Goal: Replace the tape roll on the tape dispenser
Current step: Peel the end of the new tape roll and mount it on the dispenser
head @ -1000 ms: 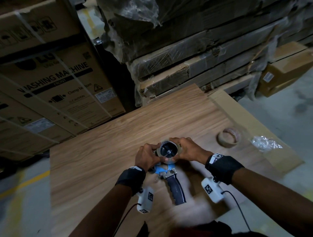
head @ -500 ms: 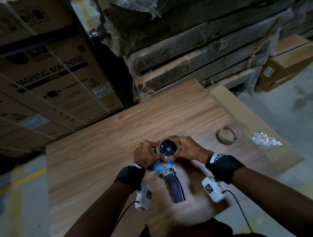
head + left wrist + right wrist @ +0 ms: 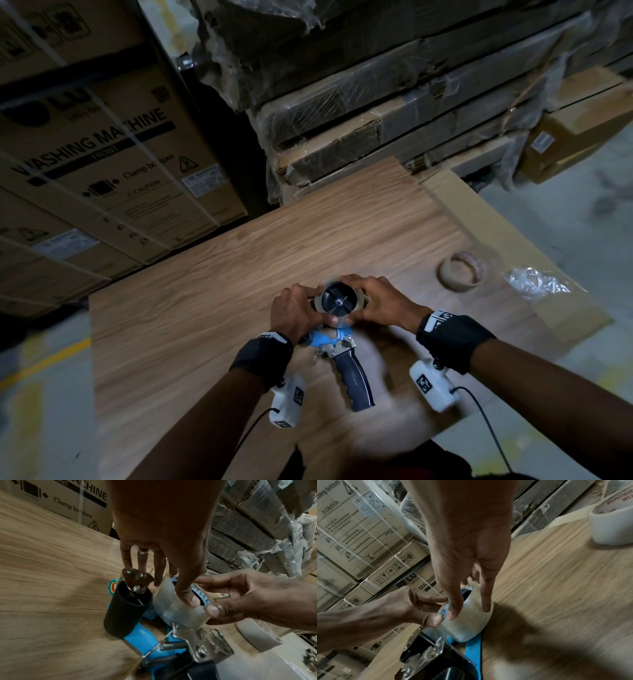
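A blue tape dispenser with a black handle lies flat on the wooden table. A clear tape roll sits around its black hub. My left hand grips the roll from the left, thumb on the roll's upper rim and fingers behind it. My right hand grips it from the right, thumb on the rim and fingers down the outer face. The dispenser's black ribbed roller and metal blade plate stand just beside the roll.
A beige, nearly spent tape roll stands on the table to the right, with crumpled clear plastic wrap beyond it on a cardboard sheet. Stacked washing-machine cartons and wrapped flat packs wall off the table's far side.
Both hands keep the same hold on the roll over the hub. Only the head view has shifted slightly; the dispenser has not moved on the table.
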Motion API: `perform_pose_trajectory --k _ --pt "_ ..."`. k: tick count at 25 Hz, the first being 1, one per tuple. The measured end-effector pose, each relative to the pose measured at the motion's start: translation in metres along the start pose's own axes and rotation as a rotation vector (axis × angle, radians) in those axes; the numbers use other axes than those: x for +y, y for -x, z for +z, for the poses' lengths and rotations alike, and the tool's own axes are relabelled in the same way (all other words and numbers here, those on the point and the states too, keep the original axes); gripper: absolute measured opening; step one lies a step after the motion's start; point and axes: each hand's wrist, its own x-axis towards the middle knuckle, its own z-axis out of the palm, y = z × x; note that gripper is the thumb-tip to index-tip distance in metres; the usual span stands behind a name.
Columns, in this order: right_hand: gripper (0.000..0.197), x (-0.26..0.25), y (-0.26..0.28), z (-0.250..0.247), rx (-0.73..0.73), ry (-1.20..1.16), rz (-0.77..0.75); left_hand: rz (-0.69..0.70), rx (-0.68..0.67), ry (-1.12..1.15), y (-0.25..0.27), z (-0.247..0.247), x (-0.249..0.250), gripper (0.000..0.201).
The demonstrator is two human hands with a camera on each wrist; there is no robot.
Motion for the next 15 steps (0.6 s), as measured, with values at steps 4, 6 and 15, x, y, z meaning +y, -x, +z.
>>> perform_pose_trajectory --k 4,6,15 --pt "0.098 0.001 0.001 0.001 -0.013 0.006 -0.015 -0.009 -0.004 0.017 -0.001 0.002 0.000 0.092" --pt "0.099 0.003 0.001 0.003 -0.015 -0.003 -0.018 -0.022 0.000 0.009 -0.002 0.003 0.001 0.094" --pt "0.104 0.010 0.000 0.005 -0.026 -0.006 -0.008 -0.034 -0.003 -0.012 -0.001 0.004 0.003 0.093"
